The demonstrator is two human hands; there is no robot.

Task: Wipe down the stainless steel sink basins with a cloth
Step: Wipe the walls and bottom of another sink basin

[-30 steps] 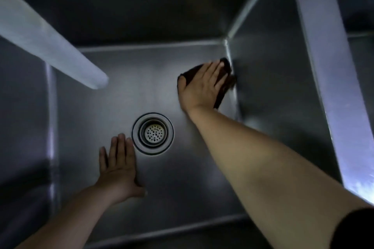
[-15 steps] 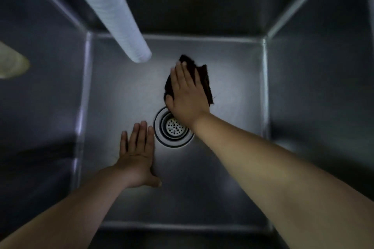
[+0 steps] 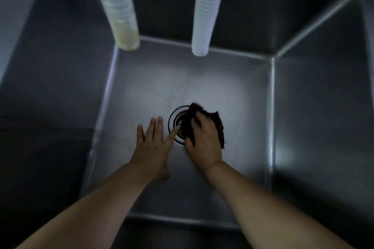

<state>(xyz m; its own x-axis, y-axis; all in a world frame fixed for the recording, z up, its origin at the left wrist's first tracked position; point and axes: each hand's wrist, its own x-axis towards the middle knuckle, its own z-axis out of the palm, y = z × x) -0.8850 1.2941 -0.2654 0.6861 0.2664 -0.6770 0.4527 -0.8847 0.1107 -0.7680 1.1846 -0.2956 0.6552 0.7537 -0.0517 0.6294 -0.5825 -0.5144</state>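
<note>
I look straight down into a deep stainless steel sink basin. My right hand presses a dark cloth onto the basin floor, over the right half of the round drain. The cloth sticks out above and to the right of the fingers. My left hand lies flat on the floor just left of the drain, fingers spread, its forefinger touching the drain's rim. It holds nothing.
Two ribbed pale hoses hang into the basin from above: a yellowish hose at the left and a white hose in the middle. Steep steel walls close the basin on all sides.
My right hand slid the cloth from the far right corner to the middle and down onto the drain. My left hand shifted so its forefinger reaches the drain rim. The view swung; a second hose appears.
</note>
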